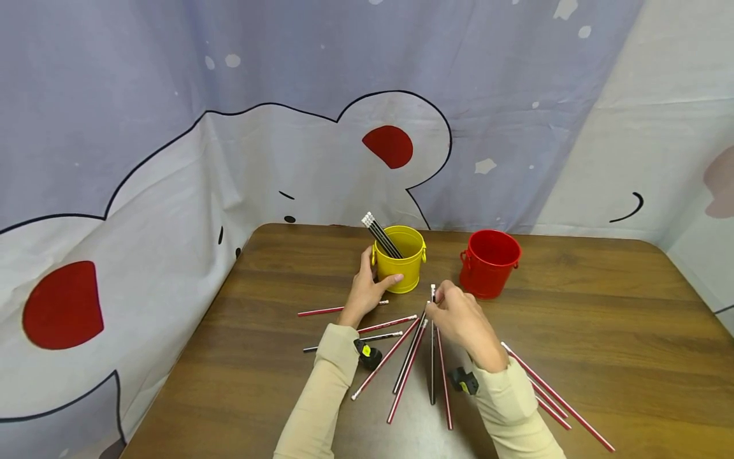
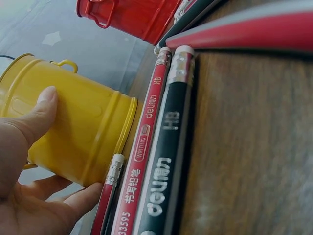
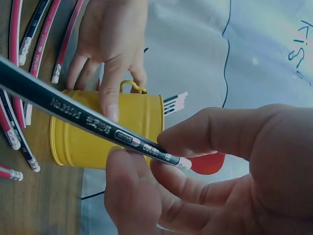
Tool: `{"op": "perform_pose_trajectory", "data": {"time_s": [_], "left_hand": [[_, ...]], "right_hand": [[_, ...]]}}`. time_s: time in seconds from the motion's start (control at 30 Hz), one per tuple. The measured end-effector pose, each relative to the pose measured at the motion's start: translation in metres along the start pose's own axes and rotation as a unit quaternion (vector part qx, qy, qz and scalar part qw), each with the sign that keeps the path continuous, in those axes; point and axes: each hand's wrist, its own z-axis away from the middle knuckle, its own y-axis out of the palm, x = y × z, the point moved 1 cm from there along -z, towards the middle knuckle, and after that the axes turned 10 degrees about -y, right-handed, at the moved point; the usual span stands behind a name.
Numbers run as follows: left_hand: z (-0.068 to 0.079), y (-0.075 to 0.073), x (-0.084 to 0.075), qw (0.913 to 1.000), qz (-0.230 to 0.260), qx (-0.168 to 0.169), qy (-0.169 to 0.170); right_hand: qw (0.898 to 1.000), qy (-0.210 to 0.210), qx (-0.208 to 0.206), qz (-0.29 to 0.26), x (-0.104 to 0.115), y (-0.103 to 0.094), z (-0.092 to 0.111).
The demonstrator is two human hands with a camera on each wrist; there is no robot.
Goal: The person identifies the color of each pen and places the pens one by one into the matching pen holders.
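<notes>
My left hand [image 1: 366, 290] holds the yellow bucket [image 1: 406, 275] from its left side, the thumb lying across the front wall. Several black pencils [image 1: 384, 238] lean inside that bucket, white eraser ends up. Between thumb and fingers, my right hand [image 1: 461, 319] pinches a black pencil [image 3: 98, 121] close to its eraser end; its shaft slants toward the table in the right wrist view. Red pencils [image 1: 390, 357] and other black pencils [image 2: 168, 142] are scattered on the table around both forearms.
A red bucket [image 1: 489, 271] stands to the right of the yellow one, behind my right hand. More red pencils [image 1: 564, 401] lie right of my right forearm. The brown wooden table [image 1: 619, 319] ends at a printed cloth backdrop [image 1: 298, 159].
</notes>
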Motion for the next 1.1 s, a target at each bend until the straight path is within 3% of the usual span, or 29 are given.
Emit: {"op": "perform_pose_trajectory", "data": {"time_s": [0.2,0.47,0.77,1.1], "left_hand": [[0.0,0.0,-0.001,1.0,0.001,0.004,-0.005],[0.001,-0.001,-0.001,1.0,0.005,0.001,-0.001],[0.0,-0.001,-0.002,1.0,0.009,0.002,0.001],[0.001,-0.001,-0.001,0.9998,0.02,0.007,0.002]], "right_hand": [[1.0,-0.006,-0.008,-0.014,0.002,-0.002,0.001],[0.997,-0.059,-0.042,-0.032,0.005,-0.002,-0.001],[0.983,-0.13,-0.116,-0.062,0.007,-0.001,-0.003],[0.97,-0.157,-0.173,-0.074,0.011,-0.007,-0.002]]}}
